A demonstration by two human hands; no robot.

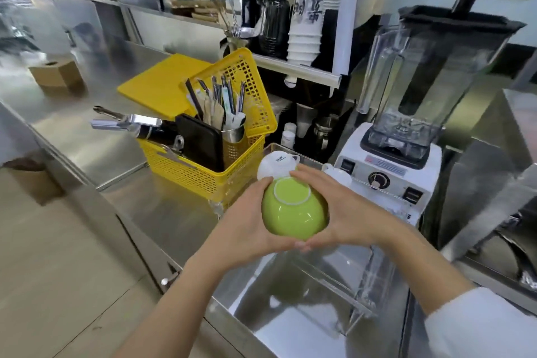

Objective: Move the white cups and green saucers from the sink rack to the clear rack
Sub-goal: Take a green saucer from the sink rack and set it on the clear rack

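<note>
Both hands hold one green saucer (293, 212), turned upside down so its white foot ring faces me. My left hand (247, 224) cups its left edge and my right hand (343, 218) cups its right edge, fingertips meeting below it. The saucer hovers over the clear rack (334, 273), whose transparent walls stand on the steel counter. Just behind the saucer, an upside-down white cup (276, 164) rests at the rack's far end. A second white cup (337, 174) shows partly to the right of my right hand.
A yellow basket (203, 168) with utensils and a black-handled tool stands left of the rack. A white blender (389, 171) with a clear jug stands right behind it. A shelf with stacked paper cups (305, 43) runs along the back. The counter edge drops to the floor at left.
</note>
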